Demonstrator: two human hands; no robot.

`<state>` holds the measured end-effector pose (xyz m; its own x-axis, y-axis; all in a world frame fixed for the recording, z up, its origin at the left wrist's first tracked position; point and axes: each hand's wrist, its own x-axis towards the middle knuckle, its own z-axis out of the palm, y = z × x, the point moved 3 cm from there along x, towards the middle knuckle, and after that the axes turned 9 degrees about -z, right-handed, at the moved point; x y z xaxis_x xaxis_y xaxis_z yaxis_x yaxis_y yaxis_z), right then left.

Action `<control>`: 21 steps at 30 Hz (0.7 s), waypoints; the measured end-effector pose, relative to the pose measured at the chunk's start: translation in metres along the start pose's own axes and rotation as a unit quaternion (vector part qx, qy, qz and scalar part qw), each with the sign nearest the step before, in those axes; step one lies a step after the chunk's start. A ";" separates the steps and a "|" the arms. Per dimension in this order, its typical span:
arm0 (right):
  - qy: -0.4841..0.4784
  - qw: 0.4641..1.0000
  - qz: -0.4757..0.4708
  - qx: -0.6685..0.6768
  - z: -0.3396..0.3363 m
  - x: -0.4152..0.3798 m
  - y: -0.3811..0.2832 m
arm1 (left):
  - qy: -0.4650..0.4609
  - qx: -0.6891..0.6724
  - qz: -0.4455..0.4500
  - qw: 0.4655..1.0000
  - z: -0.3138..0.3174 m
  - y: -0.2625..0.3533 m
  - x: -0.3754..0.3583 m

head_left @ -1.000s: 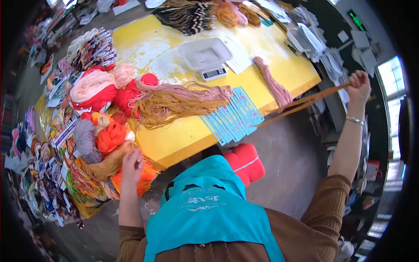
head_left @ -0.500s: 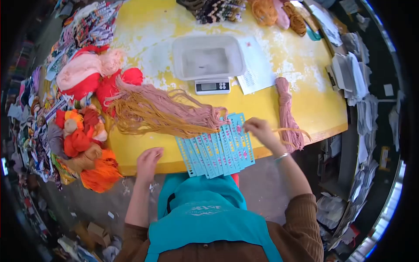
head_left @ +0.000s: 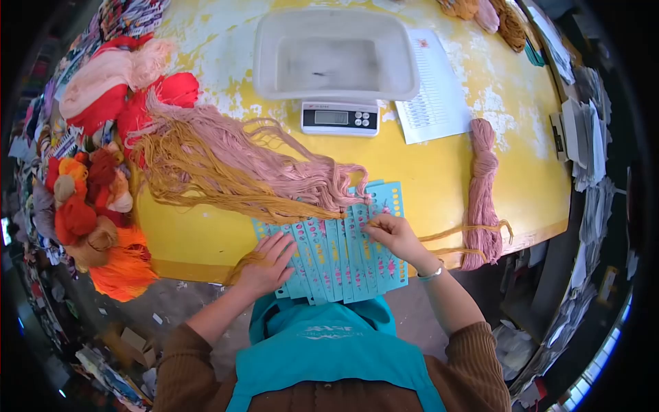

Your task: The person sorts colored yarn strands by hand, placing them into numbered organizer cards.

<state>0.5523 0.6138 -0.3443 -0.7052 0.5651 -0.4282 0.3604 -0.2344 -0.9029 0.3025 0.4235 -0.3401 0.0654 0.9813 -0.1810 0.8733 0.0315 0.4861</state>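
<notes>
Overlapping turquoise punched cards (head_left: 329, 261) with pink flower prints lie at the table's front edge. My left hand (head_left: 270, 264) lies on their left side, its fingers stretched out; mustard thread shows beside it. My right hand (head_left: 391, 235) is closed in a pinch over the upper right of the cards. From beneath it a mustard strand (head_left: 453, 233) trails right, across a pink skein (head_left: 482, 185); the fingertips hide the pinched part. Long pink threads (head_left: 274, 154) and mustard threads (head_left: 206, 178) spread from the cards' upper edge to the left.
A clear plastic tub (head_left: 336, 55) sits on a digital scale (head_left: 340, 118) behind the cards. A printed sheet (head_left: 432, 89) lies right of it. Red, peach and orange yarn bundles (head_left: 103, 199) crowd the left edge of the yellow table (head_left: 185, 244). Paper stacks (head_left: 583, 137) line the right.
My left hand has moved right, from beside the cards onto them. My right hand has shifted slightly left and down, drawing the mustard strand with it. The view has moved closer to the table.
</notes>
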 end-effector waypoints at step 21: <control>-0.021 0.977 -0.205 -0.055 0.014 -0.043 -0.048 | 0.516 -0.248 -0.097 0.814 -0.081 -0.009 -0.050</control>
<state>0.5568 0.5896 -0.2828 -0.8271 0.5610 -0.0343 0.1040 0.0928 -0.9902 0.2528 0.3897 -0.2660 -0.7141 0.5785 0.3943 0.4998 0.0269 0.8657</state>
